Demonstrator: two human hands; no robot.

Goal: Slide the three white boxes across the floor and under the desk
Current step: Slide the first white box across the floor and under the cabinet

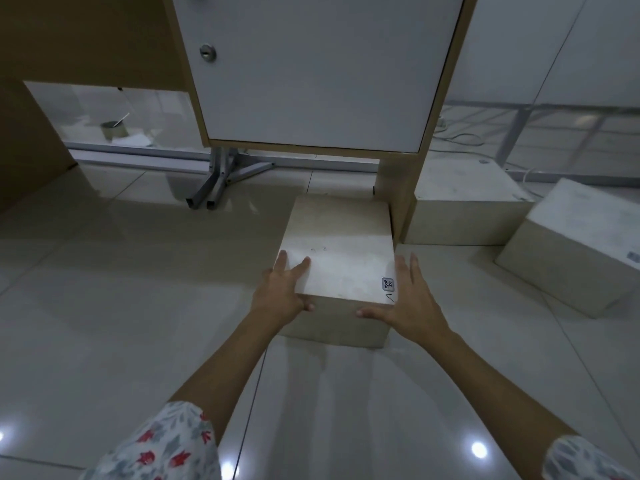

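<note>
A white box (341,247) with a small label at its near right corner lies on the tiled floor, its far end under the desk cabinet (318,67). My left hand (282,289) grips its near left corner, fingers on the top and thumb on the front face. My right hand (407,299) lies flat against its near right corner, fingers spread along the right edge, thumb on the front face. A second white box (464,206) sits to the right of the desk's wooden side panel (398,192). The third white box (571,244) stands angled at the far right.
Metal desk legs (221,181) rest on the floor left of the box. A roll of tape (114,130) and papers lie behind a glass partition at the back left. Cables (460,138) trail on the floor at the back right. Glossy tiles stretch to the left.
</note>
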